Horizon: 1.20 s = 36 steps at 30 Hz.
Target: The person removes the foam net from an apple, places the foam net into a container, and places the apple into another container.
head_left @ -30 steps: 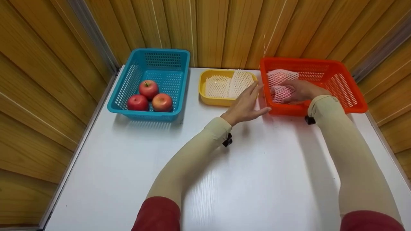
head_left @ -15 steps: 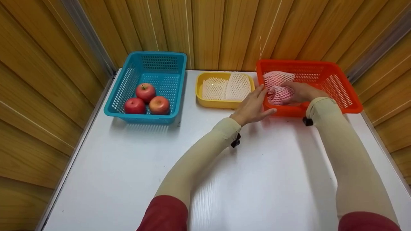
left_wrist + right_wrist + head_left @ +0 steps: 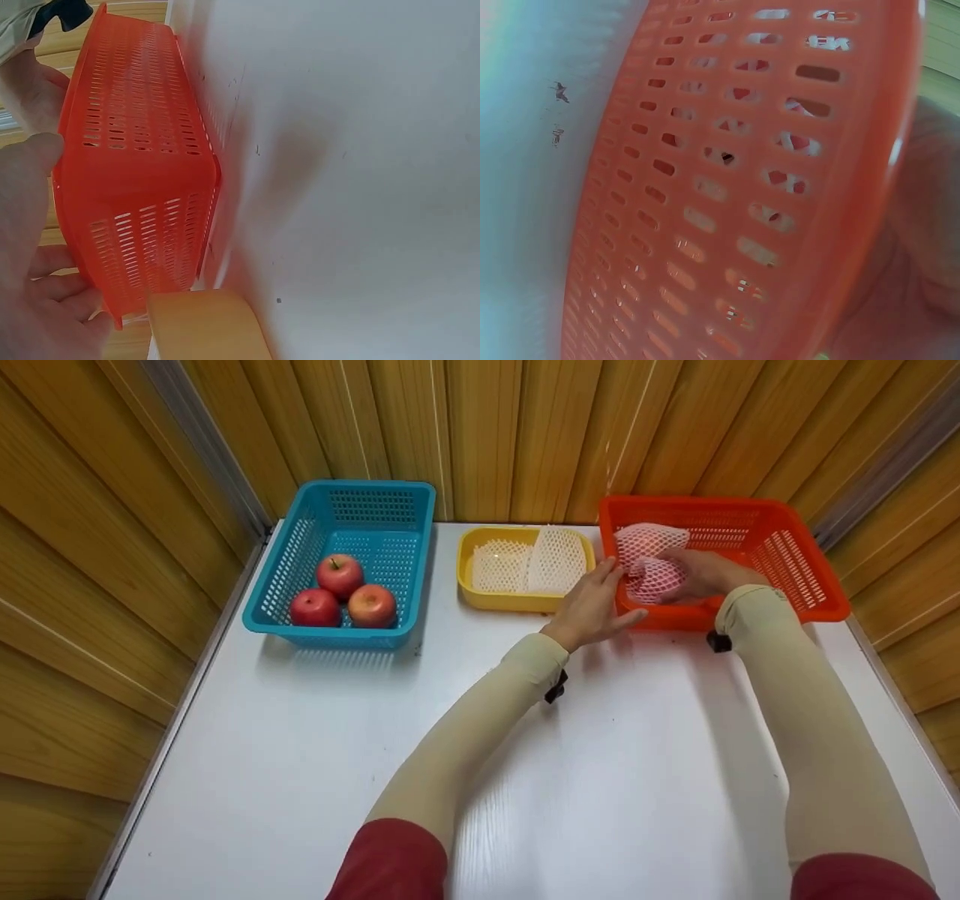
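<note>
Right hand: I have the right hand (image 3: 701,572) inside the red basket (image 3: 675,620), fingers curled about the front netted fruit (image 3: 657,580); from my right wrist view the basket wall screens the grip.
Front netted fruit: pinkish, in white foam mesh, lying near the basket's left front corner.
Rear netted fruit: a second one (image 3: 649,538), similarly wrapped, lies just behind it, toward the back left.
Left hand: I find the left hand (image 3: 592,607) at the basket's left front corner, fingers extended, thumb spread apart, grasping nothing; the fingertips meet the rim.
Yellow tray: the tray (image 3: 510,601) stands just left of the red basket and bears two flat foam nets (image 3: 556,561) side by side.
Blue basket: well to the left, the basket (image 3: 429,532) contains three unwrapped apples (image 3: 340,576), grouped toward its near end.
Table: I record a white surface (image 3: 600,780) under all three containers.
</note>
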{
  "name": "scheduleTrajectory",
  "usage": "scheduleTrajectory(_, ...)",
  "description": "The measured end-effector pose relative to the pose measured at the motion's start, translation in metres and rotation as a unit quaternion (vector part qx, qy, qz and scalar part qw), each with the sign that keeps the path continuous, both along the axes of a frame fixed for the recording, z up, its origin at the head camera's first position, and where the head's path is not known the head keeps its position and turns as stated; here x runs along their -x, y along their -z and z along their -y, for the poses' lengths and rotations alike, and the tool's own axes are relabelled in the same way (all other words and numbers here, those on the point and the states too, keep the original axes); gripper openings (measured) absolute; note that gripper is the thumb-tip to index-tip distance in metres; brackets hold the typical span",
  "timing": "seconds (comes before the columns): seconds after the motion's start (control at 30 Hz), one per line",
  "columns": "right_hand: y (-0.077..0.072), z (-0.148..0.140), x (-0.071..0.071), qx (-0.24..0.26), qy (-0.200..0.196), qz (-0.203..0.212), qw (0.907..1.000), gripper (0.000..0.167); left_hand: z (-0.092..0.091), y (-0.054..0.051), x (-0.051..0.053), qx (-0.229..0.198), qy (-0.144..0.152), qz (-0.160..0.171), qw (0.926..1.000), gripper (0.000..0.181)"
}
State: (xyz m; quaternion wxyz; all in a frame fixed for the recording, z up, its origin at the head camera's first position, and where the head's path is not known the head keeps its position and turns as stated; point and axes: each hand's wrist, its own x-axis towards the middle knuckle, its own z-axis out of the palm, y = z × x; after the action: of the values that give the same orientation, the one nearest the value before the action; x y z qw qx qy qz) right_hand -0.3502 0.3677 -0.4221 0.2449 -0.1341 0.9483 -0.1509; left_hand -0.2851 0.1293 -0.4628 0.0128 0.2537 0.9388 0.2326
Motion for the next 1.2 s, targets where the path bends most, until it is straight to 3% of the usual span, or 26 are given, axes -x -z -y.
scheduleTrajectory(0.17, -0.0006, -0.0025, -0.0001, -0.003, 0.0, -0.002, 1.0, 0.092, 0.0, -0.0025, 0.0011, 0.02, 0.0, -0.005, 0.9998, 0.088)
scheduleTrajectory(0.6, 0.0052, -0.0056, 0.0012, -0.002, 0.008, 0.0, 1.0, 0.093, 0.0011, 0.0003, -0.0002, 0.025, 0.004, -0.006, 0.9997, 0.087)
scheduleTrajectory(0.83, 0.0054, -0.0062, 0.0011, -0.006, 0.009, -0.009, 0.9999, 0.086, 0.0017, -0.0002, -0.0004, 0.029, 0.01, -0.033, 0.999, 0.086)
scheduleTrajectory(1.2, 0.0013, -0.0075, -0.0005, -0.002, -0.001, -0.024, 0.9997, 0.082, 0.0018, -0.0002, 0.0012, 0.031, 0.012, -0.044, 0.9985, 0.085)
